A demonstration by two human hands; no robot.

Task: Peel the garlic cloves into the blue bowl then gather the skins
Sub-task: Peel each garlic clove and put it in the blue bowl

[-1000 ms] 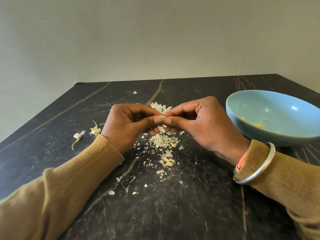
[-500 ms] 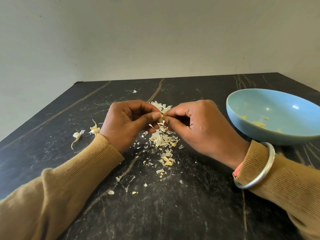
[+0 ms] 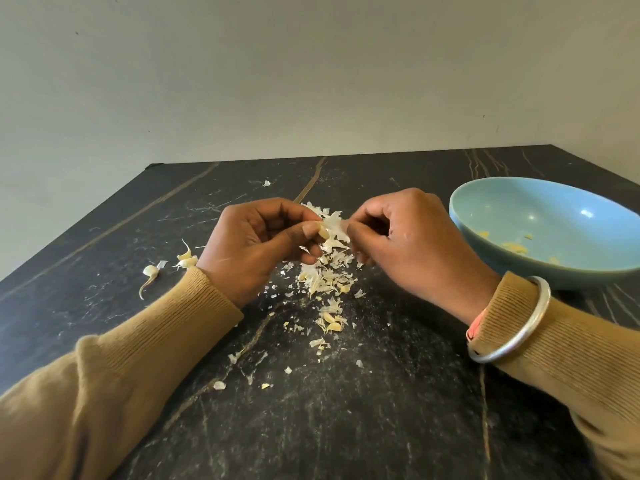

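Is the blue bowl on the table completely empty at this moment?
No, the blue bowl holds a few small yellowish garlic pieces on its bottom.

tabletop (image 3: 381,410): black, white flecks, tan veins. bowl (image 3: 540,216) near right edge: pale blue. skins (image 3: 325,282): off-white/yellowish. sleeves (image 3: 138,358): ribbed mustard tan. bangle (image 3: 512,341): silver. wall (image 3: 311,81): plain grey-white.

No lettering, label, brand mark, number or sign can be read on the blue bowl (image 3: 491,216), the silver bangle (image 3: 512,341), the dark counter (image 3: 381,410) or the plain wall (image 3: 311,81) behind it.
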